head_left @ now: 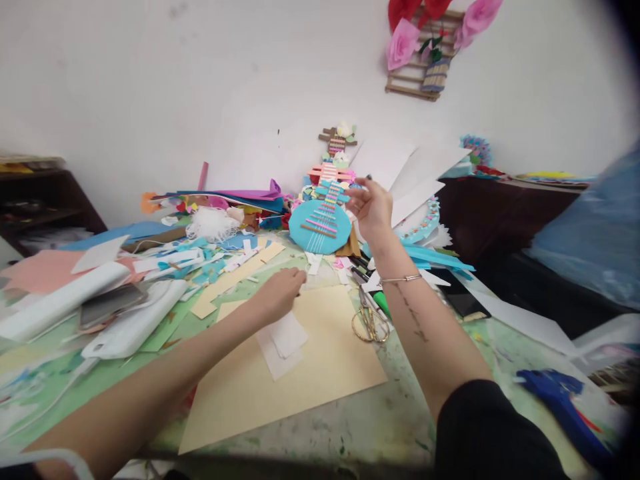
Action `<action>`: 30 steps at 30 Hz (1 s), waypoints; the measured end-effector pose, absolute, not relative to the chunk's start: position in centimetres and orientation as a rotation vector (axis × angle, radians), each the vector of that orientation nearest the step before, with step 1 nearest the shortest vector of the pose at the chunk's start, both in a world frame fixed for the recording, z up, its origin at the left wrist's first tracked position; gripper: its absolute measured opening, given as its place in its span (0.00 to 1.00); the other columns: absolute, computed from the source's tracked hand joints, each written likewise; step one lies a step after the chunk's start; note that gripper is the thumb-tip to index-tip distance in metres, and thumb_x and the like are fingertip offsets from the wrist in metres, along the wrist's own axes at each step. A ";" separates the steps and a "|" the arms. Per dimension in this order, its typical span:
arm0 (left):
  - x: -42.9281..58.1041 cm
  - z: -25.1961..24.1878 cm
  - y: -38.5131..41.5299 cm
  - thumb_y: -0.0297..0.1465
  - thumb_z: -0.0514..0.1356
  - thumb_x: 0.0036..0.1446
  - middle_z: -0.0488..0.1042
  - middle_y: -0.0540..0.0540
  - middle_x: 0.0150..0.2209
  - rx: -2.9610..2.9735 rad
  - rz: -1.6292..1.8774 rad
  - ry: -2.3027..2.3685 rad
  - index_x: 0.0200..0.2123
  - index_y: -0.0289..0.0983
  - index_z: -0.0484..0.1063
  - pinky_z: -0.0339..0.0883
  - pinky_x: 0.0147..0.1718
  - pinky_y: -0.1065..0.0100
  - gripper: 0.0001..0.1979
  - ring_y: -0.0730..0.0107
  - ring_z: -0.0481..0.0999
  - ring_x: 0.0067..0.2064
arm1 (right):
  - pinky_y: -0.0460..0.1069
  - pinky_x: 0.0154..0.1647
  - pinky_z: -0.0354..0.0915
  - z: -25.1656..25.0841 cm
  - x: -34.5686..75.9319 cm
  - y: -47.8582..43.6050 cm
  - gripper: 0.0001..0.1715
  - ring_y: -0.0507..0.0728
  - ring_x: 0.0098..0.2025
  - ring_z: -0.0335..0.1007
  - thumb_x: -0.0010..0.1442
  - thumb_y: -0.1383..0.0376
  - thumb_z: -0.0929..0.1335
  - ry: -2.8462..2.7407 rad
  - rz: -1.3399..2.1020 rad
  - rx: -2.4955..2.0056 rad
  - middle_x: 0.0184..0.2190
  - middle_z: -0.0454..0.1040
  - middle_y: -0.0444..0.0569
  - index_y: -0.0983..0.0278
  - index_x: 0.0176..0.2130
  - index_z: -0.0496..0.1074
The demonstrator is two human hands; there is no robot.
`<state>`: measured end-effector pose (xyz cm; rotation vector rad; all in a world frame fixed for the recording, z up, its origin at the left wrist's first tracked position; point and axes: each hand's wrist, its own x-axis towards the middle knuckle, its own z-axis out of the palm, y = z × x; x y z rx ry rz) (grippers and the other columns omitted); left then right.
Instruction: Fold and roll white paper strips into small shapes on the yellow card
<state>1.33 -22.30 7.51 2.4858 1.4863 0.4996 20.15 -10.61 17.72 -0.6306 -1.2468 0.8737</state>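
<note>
My right hand [373, 208] is raised over the back of the table, fingers curled and pinched at the right edge of a blue paper guitar [320, 223] with coloured strips and a pink neck. My left hand [281, 291] rests knuckles-up on a large cream sheet [325, 360], fingers curled under near a small white scrap. What its fingers hold, if anything, is hidden. Small white paper pieces [285, 340] lie on the cream sheet beside my left wrist. Gold-handled scissors [370, 321] lie by my right forearm.
Piles of coloured paper scraps [215, 257] and white rolled sheets [60, 300] fill the left. A phone [107, 303] lies there. White card sheets [410, 173] lean on the wall. A blue glue gun [560, 393] sits at the right front. Dark shelves stand left and right.
</note>
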 end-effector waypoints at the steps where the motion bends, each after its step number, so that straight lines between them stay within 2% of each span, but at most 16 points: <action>1: 2.9 7.6 -22.5 0.19 0.50 0.50 0.67 0.38 0.48 2.335 0.647 1.285 0.43 0.35 0.64 0.61 0.46 0.59 0.16 0.60 0.66 0.49 | 0.44 0.28 0.67 18.8 20.5 -10.7 0.17 0.48 0.24 0.69 0.61 0.55 0.57 -1.240 0.837 -0.586 0.28 0.74 0.45 0.64 0.39 0.65; 3: 6.4 7.7 -23.6 0.21 0.52 0.51 0.63 0.38 0.53 1.904 0.728 0.799 0.51 0.38 0.59 0.64 0.43 0.61 0.23 0.62 0.67 0.50 | 0.45 0.31 0.66 20.5 21.3 -10.7 0.22 0.49 0.29 0.71 0.62 0.54 0.53 -1.269 0.756 -0.498 0.31 0.73 0.47 0.64 0.42 0.65; 5: 9.9 7.7 -25.3 0.22 0.56 0.45 0.59 0.39 0.58 1.567 0.667 0.400 0.55 0.41 0.56 0.65 0.42 0.61 0.32 0.57 0.64 0.54 | 0.46 0.33 0.66 21.4 22.0 -10.7 0.27 0.49 0.32 0.72 0.63 0.53 0.49 -1.308 0.685 -0.429 0.34 0.72 0.48 0.64 0.45 0.65; 7: 12.6 7.4 -27.0 0.20 0.59 0.39 0.64 0.41 0.54 1.355 0.617 0.197 0.54 0.41 0.59 0.64 0.44 0.60 0.35 0.55 0.65 0.54 | 0.46 0.34 0.65 21.9 22.5 -10.7 0.30 0.50 0.35 0.72 0.63 0.53 0.47 -1.330 0.636 -0.382 0.36 0.71 0.49 0.64 0.46 0.65; 9: 14.3 7.1 -28.3 0.20 0.59 0.38 0.70 0.41 0.47 1.215 0.576 0.165 0.48 0.37 0.66 0.63 0.46 0.59 0.29 0.55 0.68 0.51 | 0.47 0.34 0.65 22.1 23.0 -10.9 0.32 0.50 0.36 0.71 0.63 0.51 0.46 -1.347 0.608 -0.358 0.37 0.71 0.49 0.64 0.47 0.65; 15: 13.0 6.4 -29.7 0.20 0.57 0.40 0.73 0.42 0.41 1.134 0.373 0.204 0.39 0.33 0.73 0.65 0.42 0.60 0.19 0.63 0.74 0.41 | 0.45 0.30 0.65 21.5 23.5 -12.4 0.31 0.50 0.33 0.71 0.63 0.50 0.47 -1.423 0.571 -0.436 0.35 0.71 0.49 0.63 0.47 0.65; 18: 11.7 7.0 -29.5 0.20 0.61 0.40 0.74 0.40 0.39 0.958 0.540 0.204 0.40 0.32 0.73 0.61 0.48 0.57 0.19 0.61 0.73 0.43 | 0.44 0.26 0.64 20.0 22.6 -13.6 0.28 0.49 0.27 0.69 0.63 0.50 0.50 -1.414 0.622 -0.501 0.30 0.71 0.47 0.62 0.44 0.66; 20: 11.8 7.4 -29.5 0.25 0.63 0.44 0.73 0.41 0.40 0.793 0.699 0.235 0.41 0.33 0.72 0.59 0.50 0.57 0.17 0.62 0.72 0.44 | 0.43 0.24 0.63 18.9 21.6 -14.4 0.25 0.48 0.23 0.67 0.62 0.51 0.52 -1.359 0.700 -0.538 0.25 0.69 0.45 0.63 0.41 0.66; 22: 12.7 7.6 -30.0 0.36 0.60 0.51 0.72 0.43 0.43 0.618 0.767 0.245 0.39 0.36 0.71 0.60 0.46 0.61 0.13 0.65 0.70 0.43 | 0.43 0.22 0.62 18.2 20.4 -15.0 0.23 0.47 0.20 0.64 0.62 0.51 0.54 -1.303 0.777 -0.570 0.22 0.68 0.43 0.63 0.38 0.67; 24: 14.2 7.2 -31.0 0.42 0.58 0.51 0.69 0.42 0.46 0.555 0.670 0.237 0.43 0.37 0.70 0.61 0.42 0.63 0.19 0.65 0.69 0.43 | 0.43 0.22 0.62 18.1 19.2 -15.3 0.22 0.46 0.18 0.63 0.61 0.51 0.55 -1.268 0.833 -0.575 0.21 0.68 0.43 0.63 0.37 0.66; 26: 15.4 5.9 -32.5 0.38 0.62 0.47 0.69 0.44 0.46 0.553 0.670 0.252 0.45 0.38 0.69 0.59 0.40 0.68 0.21 0.68 0.68 0.43 | 0.43 0.22 0.61 18.5 18.2 -15.4 0.21 0.46 0.18 0.63 0.61 0.52 0.55 -1.268 0.872 -0.562 0.21 0.68 0.42 0.63 0.36 0.66; 27: 15.8 5.0 -33.3 0.38 0.63 0.45 0.69 0.44 0.45 0.577 0.588 0.240 0.44 0.37 0.70 0.60 0.39 0.68 0.21 0.67 0.68 0.42 | 0.43 0.22 0.61 18.7 17.8 -15.4 0.20 0.46 0.18 0.62 0.61 0.53 0.56 -1.280 0.887 -0.556 0.21 0.68 0.42 0.63 0.36 0.66; 29: 16.0 3.4 -34.6 0.46 0.62 0.44 0.70 0.43 0.39 0.638 0.305 0.220 0.38 0.35 0.71 0.61 0.36 0.66 0.23 0.68 0.69 0.35 | 0.43 0.20 0.60 18.8 17.0 -15.3 0.18 0.46 0.17 0.61 0.61 0.55 0.56 -1.319 0.899 -0.556 0.20 0.68 0.42 0.64 0.35 0.66; 30: 15.7 3.0 -35.1 0.47 0.62 0.43 0.70 0.44 0.37 0.710 0.188 0.210 0.36 0.34 0.72 0.62 0.37 0.64 0.24 0.68 0.69 0.34 | 0.43 0.19 0.59 18.4 16.8 -15.4 0.17 0.46 0.16 0.60 0.61 0.56 0.57 -1.353 0.896 -0.567 0.20 0.68 0.42 0.64 0.34 0.66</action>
